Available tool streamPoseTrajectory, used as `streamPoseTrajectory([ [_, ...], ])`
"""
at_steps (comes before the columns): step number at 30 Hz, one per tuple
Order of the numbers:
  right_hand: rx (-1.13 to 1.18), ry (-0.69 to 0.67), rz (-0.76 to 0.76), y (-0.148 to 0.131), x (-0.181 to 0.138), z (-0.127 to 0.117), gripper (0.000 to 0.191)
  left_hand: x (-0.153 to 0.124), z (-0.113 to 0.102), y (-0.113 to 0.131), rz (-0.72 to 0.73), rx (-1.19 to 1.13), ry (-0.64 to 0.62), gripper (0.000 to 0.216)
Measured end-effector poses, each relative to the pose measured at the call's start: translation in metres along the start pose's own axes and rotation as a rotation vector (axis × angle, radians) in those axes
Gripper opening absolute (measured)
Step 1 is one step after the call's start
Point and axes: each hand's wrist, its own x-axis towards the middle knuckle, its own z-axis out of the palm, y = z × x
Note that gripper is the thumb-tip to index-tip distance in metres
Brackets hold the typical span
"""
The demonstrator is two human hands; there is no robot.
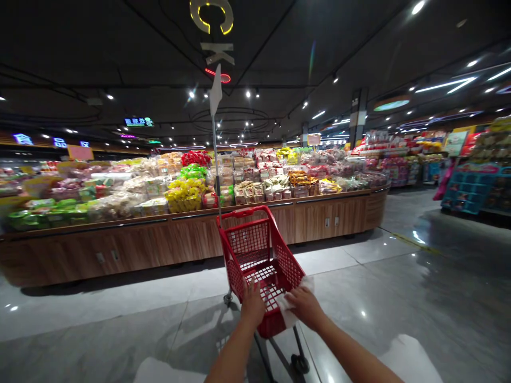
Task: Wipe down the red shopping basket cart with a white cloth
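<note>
A red plastic shopping cart (284, 255) with a lattice basket and grey legs stands in front of me, its basket holding nothing that I can make out. My left hand (253, 305) rests at the near left part of the basket, fingers stretched forward and slightly apart. At the near right corner, my right hand (304, 304) is closed on a thin white wipe (288, 314), which lies against the rim and hangs over it. Whether the wipe is cloth or paper I cannot tell. A pole with a white sign (215, 91) rises by the cart's far left corner.
A long wood-sided display counter (195, 234) heaped with packaged foods runs across behind the cart. Yellow packets (186, 195) lie near its front edge. Further shelves (475, 183) stand at the right. The grey tiled floor (383, 303) is shiny.
</note>
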Motion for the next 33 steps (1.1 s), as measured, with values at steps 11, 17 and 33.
streamPoseTrajectory([
  [11, -0.029, 0.096, 0.080, -0.031, 0.002, 0.011, 0.024, 0.000, -0.007, -0.001, -0.025, 0.002, 0.006, 0.066],
  [17, -0.022, 0.075, -0.012, -0.067, 0.018, 0.028, 0.016, 0.001, -0.004, -0.009, 0.012, 0.031, -0.041, 0.068],
  [33, -0.110, 0.185, 0.162, 0.002, -0.014, 0.003, 0.025, 0.002, 0.012, 0.032, 0.128, 0.160, 0.192, 0.052],
])
